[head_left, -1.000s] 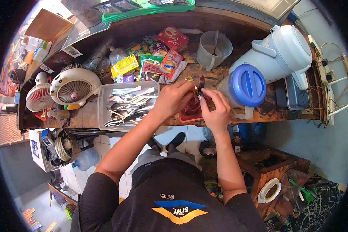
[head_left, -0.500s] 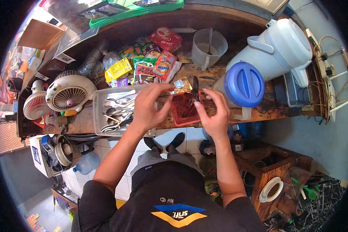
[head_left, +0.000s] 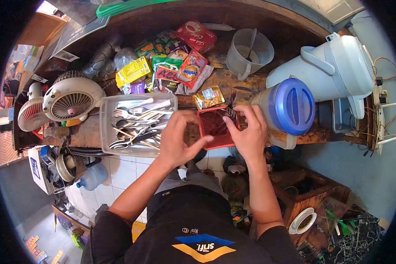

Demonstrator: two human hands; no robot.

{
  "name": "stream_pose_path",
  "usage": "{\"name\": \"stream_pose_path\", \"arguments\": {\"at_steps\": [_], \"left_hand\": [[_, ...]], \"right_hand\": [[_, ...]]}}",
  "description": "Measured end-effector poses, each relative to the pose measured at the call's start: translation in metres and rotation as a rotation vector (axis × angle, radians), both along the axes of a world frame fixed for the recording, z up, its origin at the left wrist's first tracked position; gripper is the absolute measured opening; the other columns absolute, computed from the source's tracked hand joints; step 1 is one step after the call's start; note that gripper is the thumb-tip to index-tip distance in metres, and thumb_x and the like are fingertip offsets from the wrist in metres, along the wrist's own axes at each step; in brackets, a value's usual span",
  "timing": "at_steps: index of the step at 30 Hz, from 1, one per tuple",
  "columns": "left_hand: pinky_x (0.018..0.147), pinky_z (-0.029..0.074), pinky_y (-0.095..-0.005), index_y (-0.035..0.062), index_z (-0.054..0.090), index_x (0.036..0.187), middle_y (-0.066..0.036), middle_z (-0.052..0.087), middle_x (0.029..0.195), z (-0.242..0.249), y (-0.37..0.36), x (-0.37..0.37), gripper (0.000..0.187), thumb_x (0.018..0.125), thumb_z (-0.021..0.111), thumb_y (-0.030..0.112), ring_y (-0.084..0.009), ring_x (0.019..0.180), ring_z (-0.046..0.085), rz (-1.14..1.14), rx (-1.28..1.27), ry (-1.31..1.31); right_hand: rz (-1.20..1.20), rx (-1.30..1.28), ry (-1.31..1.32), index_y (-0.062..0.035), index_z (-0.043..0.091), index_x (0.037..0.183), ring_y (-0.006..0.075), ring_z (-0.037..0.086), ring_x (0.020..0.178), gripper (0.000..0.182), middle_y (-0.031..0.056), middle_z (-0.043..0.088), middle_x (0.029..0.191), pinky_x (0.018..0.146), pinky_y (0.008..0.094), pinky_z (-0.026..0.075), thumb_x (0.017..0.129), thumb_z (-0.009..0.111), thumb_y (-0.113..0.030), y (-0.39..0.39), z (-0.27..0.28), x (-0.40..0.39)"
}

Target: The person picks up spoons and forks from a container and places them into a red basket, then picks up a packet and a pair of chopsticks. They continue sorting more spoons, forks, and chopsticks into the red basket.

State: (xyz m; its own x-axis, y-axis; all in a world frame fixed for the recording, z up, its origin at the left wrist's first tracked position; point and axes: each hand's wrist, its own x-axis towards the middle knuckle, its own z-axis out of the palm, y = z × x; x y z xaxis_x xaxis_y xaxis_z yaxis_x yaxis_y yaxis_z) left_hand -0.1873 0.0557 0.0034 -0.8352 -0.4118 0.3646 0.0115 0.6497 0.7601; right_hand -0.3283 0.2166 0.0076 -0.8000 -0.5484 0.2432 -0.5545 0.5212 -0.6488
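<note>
fingers of the right hand pinch a dark piece upright at the red tub, likely keeping it from tipping; the left hand, loosely spread, seems placed to steady the tub.

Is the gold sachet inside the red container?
No, the gold sachet lies on the wooden counter, just beyond the far rim of the red container.
</note>
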Motion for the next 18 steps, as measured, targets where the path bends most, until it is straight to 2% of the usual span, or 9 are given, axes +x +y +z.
{"name": "stream_pose_path", "arguments": {"at_steps": [1, 2, 3, 5, 6, 7, 12, 14, 18], "left_hand": [[0.089, 0.052, -0.0413, 0.0034, 0.063, 0.105, -0.013, 0.067, 0.103, 0.001, 0.003, 0.001, 0.046, 0.077, 0.092, 0.026, -0.031, 0.098, 0.066, 0.011, -0.055, 0.043], [0.084, 0.05, -0.0422, 0.0063, 0.063, 0.097, -0.01, 0.066, 0.098, -0.005, 0.005, 0.006, 0.049, 0.07, 0.095, 0.032, -0.0301, 0.094, 0.064, 0.015, -0.14, 0.038], [0.084, 0.05, -0.0422, 0.0063, 0.063, 0.097, -0.01, 0.066, 0.098, -0.004, 0.006, 0.01, 0.049, 0.07, 0.095, 0.032, -0.0301, 0.094, 0.064, 0.017, -0.138, 0.038], [0.074, 0.046, -0.0398, 0.0091, 0.065, 0.093, -0.007, 0.066, 0.098, -0.003, 0.007, 0.016, 0.044, 0.07, 0.095, 0.032, -0.0274, 0.09, 0.063, -0.123, -0.328, -0.026], [0.07, 0.043, -0.0377, 0.0112, 0.067, 0.089, -0.005, 0.067, 0.096, 0.001, 0.007, 0.012, 0.036, 0.072, 0.093, 0.029, -0.0248, 0.086, 0.062, -0.136, -0.31, -0.003], [0.07, 0.043, -0.0377, 0.0112, 0.067, 0.089, -0.005, 0.067, 0.096, 0.002, 0.005, 0.008, 0.036, 0.072, 0.093, 0.029, -0.0248, 0.086, 0.062, -0.135, -0.309, -0.001], [0.072, 0.048, -0.0394, 0.01, 0.068, 0.089, -0.007, 0.07, 0.094, 0.003, -0.009, -0.01, 0.024, 0.077, 0.087, 0.019, -0.0269, 0.083, 0.065, -0.214, -0.24, -0.018], [0.071, 0.049, -0.0398, 0.0093, 0.068, 0.09, -0.008, 0.069, 0.094, 0.01, -0.012, -0.015, 0.025, 0.077, 0.088, 0.019, -0.0283, 0.084, 0.065, -0.196, -0.245, -0.029], [0.072, 0.05, -0.0406, 0.0087, 0.068, 0.094, -0.01, 0.068, 0.098, 0.019, -0.013, -0.02, 0.029, 0.076, 0.088, 0.02, -0.0308, 0.086, 0.065, -0.096, -0.296, -0.063]], "right_hand": [[0.008, -0.014, 0.059, -0.0044, 0.07, 0.1, 0.0244, 0.063, 0.078, 0.028, 0.0079, 0.063, 0.087, 0.07, 0.0368, 0.05, 0.079, 0.087, -0.013, 0.0, -0.002, -0.001], [0.017, -0.029, 0.116, -0.0041, 0.069, 0.098, 0.0247, 0.063, 0.077, 0.025, 0.008, 0.063, 0.087, 0.069, 0.0366, 0.05, 0.08, 0.085, -0.011, 0.0, -0.002, -0.001], [0.019, -0.027, 0.116, -0.0041, 0.069, 0.098, 0.0247, 0.063, 0.077, 0.025, 0.008, 0.063, 0.087, 0.069, 0.0366, 0.05, 0.08, 0.085, -0.011, 0.0, -0.001, 0.0], [0.012, -0.072, 0.028, -0.0037, 0.07, 0.098, 0.0238, 0.062, 0.073, 0.021, 0.0082, 0.064, 0.087, 0.067, 0.0361, 0.05, 0.081, 0.083, -0.008, -0.001, 0.001, 0.002], [0.012, -0.07, 0.028, -0.0037, 0.07, 0.098, 0.0238, 0.062, 0.073, 0.021, 0.0082, 0.064, 0.087, 0.067, 0.0361, 0.05, 0.081, 0.083, -0.008, -0.001, 0.002, 0.003], [0.019, -0.084, 0.015, -0.0034, 0.071, 0.098, 0.0228, 0.062, 0.071, 0.02, 0.0082, 0.065, 0.088, 0.066, 0.0352, 0.05, 0.082, 0.083, -0.007, 0.0, 0.004, 0.003], [-0.002, -0.147, -0.097, -0.0025, 0.074, 0.099, 0.0197, 0.064, 0.071, 0.016, 0.0081, 0.069, 0.091, 0.065, 0.0321, 0.053, 0.084, 0.081, -0.004, 0.002, 0.007, 0.004], [0.056, -0.172, 0.016, -0.0023, 0.076, 0.099, 0.0184, 0.067, 0.075, 0.015, 0.008, 0.072, 0.094, 0.064, 0.0304, 0.054, 0.084, 0.081, -0.004, 0.005, 0.002, 0.001], [0.046, -0.215, 0.029, -0.0025, 0.077, 0.097, 0.0187, 0.069, 0.077, 0.015, 0.0079, 0.073, 0.094, 0.064, 0.0313, 0.054, 0.083, 0.082, -0.004, 0.007, 0.002, 0.0]]}}
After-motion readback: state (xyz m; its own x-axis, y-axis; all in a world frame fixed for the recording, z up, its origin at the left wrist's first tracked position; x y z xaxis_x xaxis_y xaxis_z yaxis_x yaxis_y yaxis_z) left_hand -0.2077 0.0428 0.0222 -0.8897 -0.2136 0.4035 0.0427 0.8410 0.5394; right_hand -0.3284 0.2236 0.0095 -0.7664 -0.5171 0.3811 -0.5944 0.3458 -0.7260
